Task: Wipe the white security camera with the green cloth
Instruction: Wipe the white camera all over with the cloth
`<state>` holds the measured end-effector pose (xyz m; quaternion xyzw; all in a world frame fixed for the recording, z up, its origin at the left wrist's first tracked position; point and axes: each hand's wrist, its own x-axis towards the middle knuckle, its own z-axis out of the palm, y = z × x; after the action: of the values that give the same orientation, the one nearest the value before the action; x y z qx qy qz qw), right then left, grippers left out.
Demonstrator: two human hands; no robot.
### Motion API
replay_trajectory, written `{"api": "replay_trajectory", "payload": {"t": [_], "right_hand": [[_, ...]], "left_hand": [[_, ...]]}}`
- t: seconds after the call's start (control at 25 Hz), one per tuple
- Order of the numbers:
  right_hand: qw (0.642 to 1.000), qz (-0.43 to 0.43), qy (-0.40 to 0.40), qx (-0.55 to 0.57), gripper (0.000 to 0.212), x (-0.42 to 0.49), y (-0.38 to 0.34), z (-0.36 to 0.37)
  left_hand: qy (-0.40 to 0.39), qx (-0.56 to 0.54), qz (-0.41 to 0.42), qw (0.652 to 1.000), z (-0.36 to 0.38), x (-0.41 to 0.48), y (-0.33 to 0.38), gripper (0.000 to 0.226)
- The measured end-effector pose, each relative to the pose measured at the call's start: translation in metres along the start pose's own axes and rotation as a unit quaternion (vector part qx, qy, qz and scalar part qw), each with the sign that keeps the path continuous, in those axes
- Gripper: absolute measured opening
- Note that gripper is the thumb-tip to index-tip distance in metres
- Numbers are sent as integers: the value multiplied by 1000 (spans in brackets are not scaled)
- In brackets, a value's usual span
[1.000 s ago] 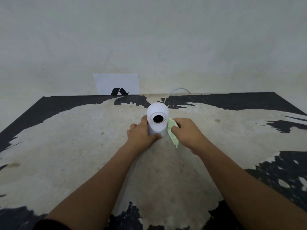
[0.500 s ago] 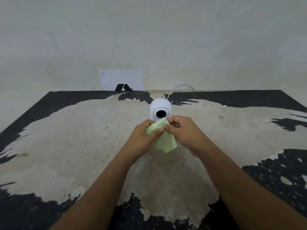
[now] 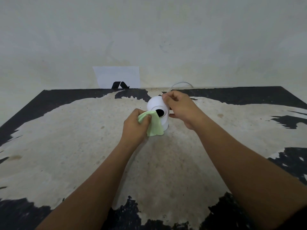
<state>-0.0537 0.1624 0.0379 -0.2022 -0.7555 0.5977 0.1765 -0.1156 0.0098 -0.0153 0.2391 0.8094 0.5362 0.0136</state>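
Note:
The white security camera (image 3: 156, 105) stands upright at the middle of the worn table (image 3: 66, 146), its round black lens facing me. My left hand (image 3: 135, 126) grips the green cloth (image 3: 153, 125) and holds it against the camera's front left, covering part of the lens and lower body. My right hand (image 3: 180, 107) holds the camera from the right, fingertips on the top of the head and thumb at its side. The camera's base is partly hidden behind the cloth.
A thin white cable (image 3: 180, 83) loops from behind the camera toward the wall. A white sheet with a black logo (image 3: 118, 77) leans against the wall at the table's far edge. The tabletop is black with large pale worn patches.
The cloth passed from my right hand, through both hands, into my left. My right hand moved up onto the camera's head, and the left now presses the cloth on the camera's front.

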Motion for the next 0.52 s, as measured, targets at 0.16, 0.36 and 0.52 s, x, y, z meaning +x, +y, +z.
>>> {"api": "replay_trajectory", "payload": {"t": [0.16,0.36,0.52], "right_hand": [[1000,-13,3,18,14,3,8,1],[1000,-19,11,19,15,6,16,2],[1000,-26,17,3,13,7,18,3]], "left_hand": [[22,8,13,1000,3,2,-4,17],[18,-20,5,1000,14,-4,-5,31],[7,-40,-18,999,23,3,-2,56]]}}
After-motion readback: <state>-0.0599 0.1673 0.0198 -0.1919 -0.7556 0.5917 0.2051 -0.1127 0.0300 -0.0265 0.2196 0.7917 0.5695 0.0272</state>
